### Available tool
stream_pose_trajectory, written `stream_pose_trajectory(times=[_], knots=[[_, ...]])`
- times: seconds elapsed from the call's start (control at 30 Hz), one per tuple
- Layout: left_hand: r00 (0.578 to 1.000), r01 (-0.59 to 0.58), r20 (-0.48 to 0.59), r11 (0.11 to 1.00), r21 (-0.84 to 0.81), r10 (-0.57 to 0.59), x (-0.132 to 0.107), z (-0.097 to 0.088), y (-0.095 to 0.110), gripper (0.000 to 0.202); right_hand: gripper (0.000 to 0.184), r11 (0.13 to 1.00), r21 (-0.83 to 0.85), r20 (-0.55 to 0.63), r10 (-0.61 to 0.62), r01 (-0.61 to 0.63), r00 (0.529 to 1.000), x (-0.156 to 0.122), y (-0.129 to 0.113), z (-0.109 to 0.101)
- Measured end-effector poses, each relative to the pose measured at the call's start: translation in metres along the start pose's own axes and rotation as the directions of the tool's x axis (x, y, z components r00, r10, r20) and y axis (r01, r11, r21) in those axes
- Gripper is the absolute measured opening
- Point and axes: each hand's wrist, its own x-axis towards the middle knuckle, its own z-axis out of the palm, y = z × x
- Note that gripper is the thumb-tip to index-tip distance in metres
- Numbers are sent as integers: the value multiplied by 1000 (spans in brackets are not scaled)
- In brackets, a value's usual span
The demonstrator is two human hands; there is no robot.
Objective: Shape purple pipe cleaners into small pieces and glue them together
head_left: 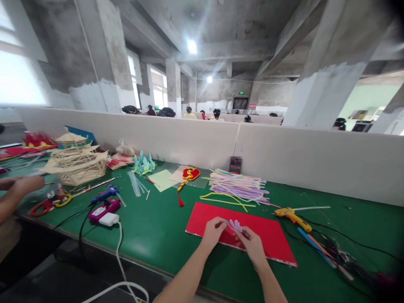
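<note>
Over a red board both hands meet at a small lilac piece of bent pipe cleaner, curved into several loops side by side. My left hand pinches at its left end, thumb and forefinger together. From the right, my right hand grips the loops between closed fingertips. Just beyond the board lies a pile of pastel pipe cleaners, mostly lilac, pink and white, with a loose yellow pipe cleaner in front of it.
A yellow glue gun and tools lie right. Left are a blue glue gun, a purple device with a white plug, scissors, stick models and another person's hand. A low partition runs behind.
</note>
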Motion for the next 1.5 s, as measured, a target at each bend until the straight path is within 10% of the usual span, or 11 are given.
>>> stream_pose_trajectory(times=[0.8,1.13,1.5], knots=[[995,-15,-102,998,-63,8,2,-4,-4,10,34,999,-11,6,52,-52,999,1,1,-1],[997,77,43,974,-211,-70,4,0,-11,17,33,1000,4,3,10,-10,1000,2,6,-3],[1000,-18,-23,999,-44,17,0,-2,-6,21,35,1000,26,-22,-2,2,1000,4,9,0]])
